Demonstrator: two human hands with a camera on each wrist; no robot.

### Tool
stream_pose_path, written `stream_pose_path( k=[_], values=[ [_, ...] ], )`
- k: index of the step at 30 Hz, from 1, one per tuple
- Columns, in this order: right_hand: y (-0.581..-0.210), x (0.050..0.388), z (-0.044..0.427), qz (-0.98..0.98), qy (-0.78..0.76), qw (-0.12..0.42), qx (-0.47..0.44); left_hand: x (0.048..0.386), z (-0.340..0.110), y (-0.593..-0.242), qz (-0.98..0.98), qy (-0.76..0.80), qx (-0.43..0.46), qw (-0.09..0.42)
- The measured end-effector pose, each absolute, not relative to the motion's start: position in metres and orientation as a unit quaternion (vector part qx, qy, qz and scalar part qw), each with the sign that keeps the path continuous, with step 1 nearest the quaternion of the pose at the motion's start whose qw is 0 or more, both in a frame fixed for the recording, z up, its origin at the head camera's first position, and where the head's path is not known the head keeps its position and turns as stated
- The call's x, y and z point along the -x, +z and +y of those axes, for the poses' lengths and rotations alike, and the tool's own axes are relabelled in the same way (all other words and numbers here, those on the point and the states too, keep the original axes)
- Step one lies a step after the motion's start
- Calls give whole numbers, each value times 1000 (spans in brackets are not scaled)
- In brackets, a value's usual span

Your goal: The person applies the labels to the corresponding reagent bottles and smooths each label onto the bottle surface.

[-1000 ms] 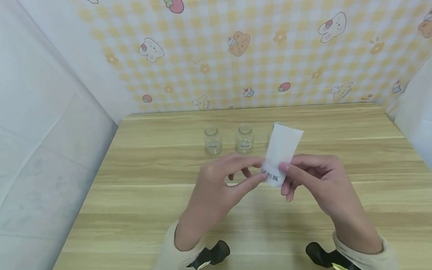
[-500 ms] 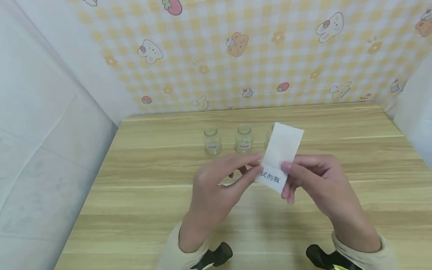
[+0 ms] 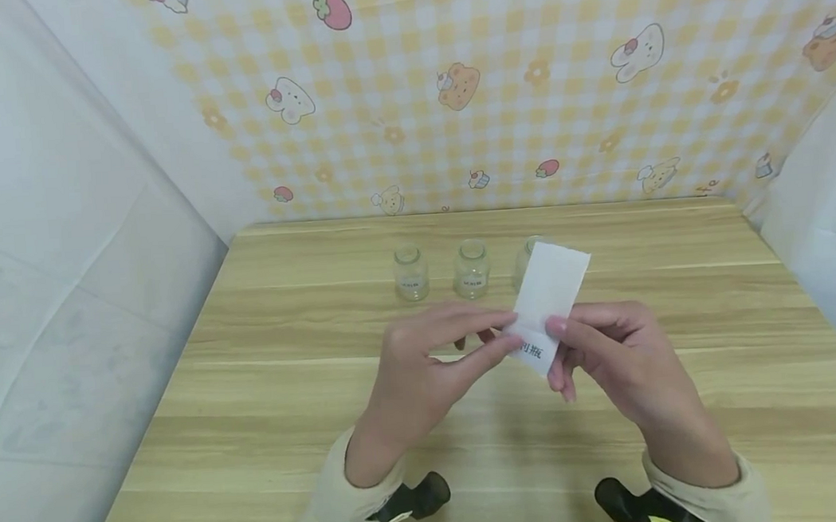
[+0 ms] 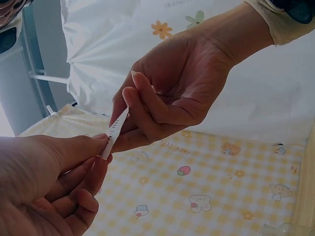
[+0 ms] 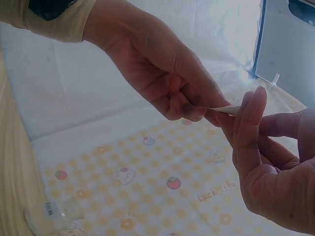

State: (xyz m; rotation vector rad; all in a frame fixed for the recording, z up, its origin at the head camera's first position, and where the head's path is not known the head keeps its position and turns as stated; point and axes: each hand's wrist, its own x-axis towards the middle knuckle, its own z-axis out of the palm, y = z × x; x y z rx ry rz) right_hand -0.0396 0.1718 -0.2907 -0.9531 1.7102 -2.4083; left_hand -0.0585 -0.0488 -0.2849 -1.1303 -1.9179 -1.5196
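Observation:
A white paper label (image 3: pixel 552 281) with printed black characters at its lower end is held up between both hands. My left hand (image 3: pixel 420 365) pinches its lower left edge, the thumb covering part of the print. My right hand (image 3: pixel 628 352) grips its right edge, thumb on the front. In the left wrist view, the paper (image 4: pixel 114 132) shows nearly edge-on between the fingertips of both hands. Behind it stand three clear glass bottles in a row: a left one (image 3: pixel 411 273), a middle one (image 3: pixel 472 270) and a right one (image 3: pixel 524 264), mostly hidden by the paper.
The bottles stand toward the back of a wood-grain table (image 3: pixel 254 399). A yellow checked cloth (image 3: pixel 409 118) with cartoon prints hangs behind it. White sheeting (image 3: pixel 67 274) borders the left side, with more white sheeting (image 3: pixel 825 212) on the right.
The left fingers drew slightly left, baring the full print half a second ago, then came back right over its first part. The label's lower end now sits a little lower; the right hand barely moved.

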Motion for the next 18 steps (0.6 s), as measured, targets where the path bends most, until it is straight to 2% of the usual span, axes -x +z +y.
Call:
stream_pose_path(
  k=[5,11,18],
  values=[
    [-293,40,171,558,-775,19,296,58,-49,-285,-705,-560,382,209],
    [-299,42,170,556,-780,-8,287,60,-50,-287,-713,-553,380,205],
    [-293,41,166,640,-736,-47,214,62,-49,-289,-717,-536,384,225]
  ],
)
